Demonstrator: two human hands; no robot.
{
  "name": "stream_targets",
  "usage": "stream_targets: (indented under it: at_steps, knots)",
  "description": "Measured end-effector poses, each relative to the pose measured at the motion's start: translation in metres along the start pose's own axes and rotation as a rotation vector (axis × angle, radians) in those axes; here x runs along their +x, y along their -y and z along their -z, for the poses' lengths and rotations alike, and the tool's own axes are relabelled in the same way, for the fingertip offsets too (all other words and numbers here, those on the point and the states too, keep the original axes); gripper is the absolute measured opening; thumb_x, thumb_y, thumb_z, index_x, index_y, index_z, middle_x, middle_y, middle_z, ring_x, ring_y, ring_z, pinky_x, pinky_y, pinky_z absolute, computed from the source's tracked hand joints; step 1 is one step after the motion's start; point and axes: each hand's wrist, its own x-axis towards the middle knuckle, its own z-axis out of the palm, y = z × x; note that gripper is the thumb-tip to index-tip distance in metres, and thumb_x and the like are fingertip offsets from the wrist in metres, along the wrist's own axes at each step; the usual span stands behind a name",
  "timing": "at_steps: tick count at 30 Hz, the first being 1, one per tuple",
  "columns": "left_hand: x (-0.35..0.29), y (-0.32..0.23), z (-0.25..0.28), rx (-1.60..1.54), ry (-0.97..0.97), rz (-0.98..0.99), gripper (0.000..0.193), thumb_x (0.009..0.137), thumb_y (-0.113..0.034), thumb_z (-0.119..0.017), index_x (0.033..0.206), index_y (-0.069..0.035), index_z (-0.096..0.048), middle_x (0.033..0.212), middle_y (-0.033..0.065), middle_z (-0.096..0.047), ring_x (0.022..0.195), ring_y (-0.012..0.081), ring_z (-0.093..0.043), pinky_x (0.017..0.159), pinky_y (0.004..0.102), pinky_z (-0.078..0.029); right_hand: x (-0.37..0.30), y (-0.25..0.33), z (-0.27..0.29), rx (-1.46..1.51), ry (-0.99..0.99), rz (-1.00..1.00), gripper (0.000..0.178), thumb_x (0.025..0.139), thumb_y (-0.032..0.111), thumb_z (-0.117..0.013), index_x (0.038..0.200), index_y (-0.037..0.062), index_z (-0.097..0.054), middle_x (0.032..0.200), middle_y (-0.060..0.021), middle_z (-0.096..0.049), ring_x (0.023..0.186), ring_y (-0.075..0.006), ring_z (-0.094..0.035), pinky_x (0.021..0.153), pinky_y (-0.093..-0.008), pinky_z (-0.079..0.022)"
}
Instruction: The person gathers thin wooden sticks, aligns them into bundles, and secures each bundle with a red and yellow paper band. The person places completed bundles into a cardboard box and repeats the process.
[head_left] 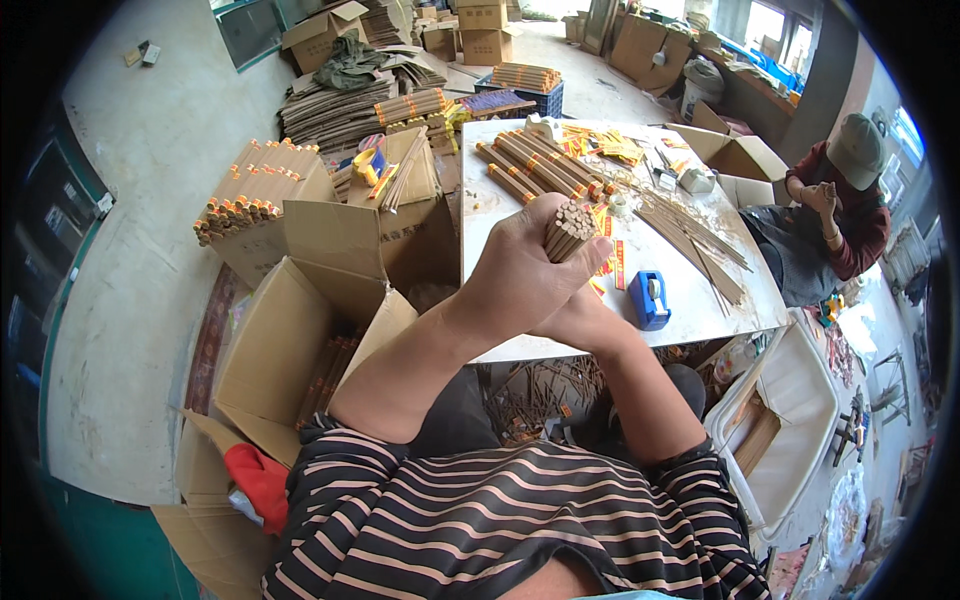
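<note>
A bundle of thin brown incense sticks [570,230] stands over the near edge of the white table, its round ends turned up toward me. My left hand [512,262] is wrapped round the upper part of it. Just below, my right hand [578,312] is closed against the bundle's lower part, mostly hidden behind the left. Several finished bundles with orange and yellow bands [540,165] lie on the table beyond my hands. Red and yellow paper labels [618,262] are scattered beside them. Right of my hands sits a blue tape dispenser [650,300].
Loose sticks [695,240] spread across the white table [745,305]. An open cardboard box [262,345] stands at my left, near a stack of banded bundles [262,180]. A white bin [800,425] is at my right. A person in a cap [855,150] sits beyond the table's right side.
</note>
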Motion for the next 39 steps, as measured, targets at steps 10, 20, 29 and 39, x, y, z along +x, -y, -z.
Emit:
stream_targets:
  at_steps: [10, 20, 29, 39]
  knots:
    - [-0.034, 0.016, -0.017, 0.119, 0.356, 0.135, 0.021, 0.078, -0.015, -0.06, 0.089, 0.002, -0.053, 0.075, 0.0195, -0.061, 0.072, 0.0339, -0.061, 0.065, 0.0368, -0.048, -0.036, 0.031, 0.027, -0.504, -0.328, 0.062, 0.041, 0.081, 0.042, -0.062, 0.095, 0.0041, -0.053, 0.066, -0.0099, -0.054, 0.056, -0.0205, -0.055, 0.054, -0.0296, -0.044]
    - [-0.066, 0.018, -0.03, 0.207, 0.55, 0.296, 0.022, 0.075, -0.008, -0.062, 0.092, 0.002, -0.052, 0.078, 0.0181, -0.062, 0.075, 0.0252, -0.062, 0.068, 0.0346, -0.048, -0.08, 0.007, 0.02, -0.283, -0.365, 0.018, 0.017, 0.088, 0.015, -0.049, 0.085, -0.0007, -0.055, 0.067, -0.0117, -0.055, 0.058, -0.018, -0.055, 0.056, -0.0275, -0.045]
    - [-0.059, 0.016, -0.039, 0.594, 0.589, 0.279, 0.024, 0.074, -0.009, -0.058, 0.091, 0.003, -0.047, 0.08, 0.0242, -0.061, 0.078, 0.039, -0.061, 0.072, 0.043, -0.049, -0.086, 0.012, 0.025, 0.133, -0.282, -0.296, 0.018, 0.09, 0.018, -0.049, 0.092, 0.0007, -0.051, 0.074, -0.005, -0.056, 0.068, -0.0077, -0.051, 0.06, -0.0241, -0.044]
    - [-0.068, 0.031, -0.031, -0.103, 0.735, 0.734, 0.02, 0.073, -0.012, -0.061, 0.088, 0.002, -0.056, 0.07, 0.0106, -0.058, 0.058, 0.0174, -0.055, 0.054, 0.0284, -0.043, -0.099, -0.01, 0.03, 0.093, -0.232, -0.268, 0.037, 0.093, 0.036, -0.043, 0.108, 0.0026, -0.05, 0.063, -0.0005, -0.045, 0.057, -0.0104, -0.044, 0.053, -0.0235, -0.039]
